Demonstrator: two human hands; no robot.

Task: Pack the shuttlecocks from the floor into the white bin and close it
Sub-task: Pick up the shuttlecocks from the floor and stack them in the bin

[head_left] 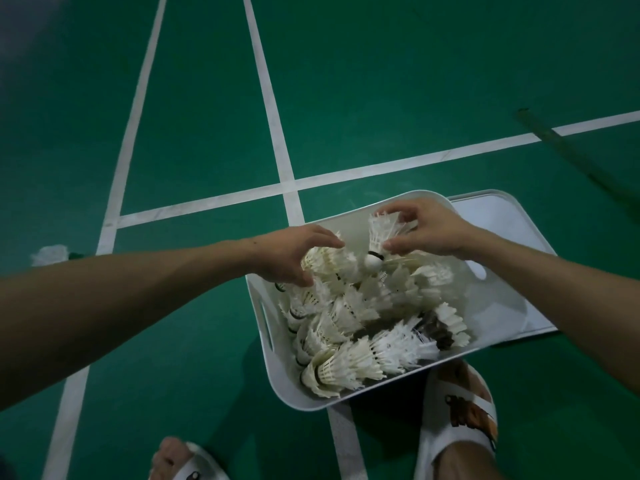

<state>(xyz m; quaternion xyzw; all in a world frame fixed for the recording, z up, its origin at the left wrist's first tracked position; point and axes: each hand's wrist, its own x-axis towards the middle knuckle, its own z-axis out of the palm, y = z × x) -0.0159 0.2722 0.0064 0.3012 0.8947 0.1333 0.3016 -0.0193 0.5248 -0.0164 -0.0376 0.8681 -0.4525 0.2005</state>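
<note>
White bin point(266, 336), heaped: left hand point(294, 259) grips a shuttlecock point(329, 262), right hand point(433, 230) pinches a second shuttlecock point(381, 232); overfilling risks crushed feathers or a blocked lid point(502, 220).

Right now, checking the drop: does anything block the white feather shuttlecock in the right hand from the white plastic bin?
Nothing visible: the right hand holds the white feather shuttlecock over the open white plastic bin; its lid lies aside.
</note>
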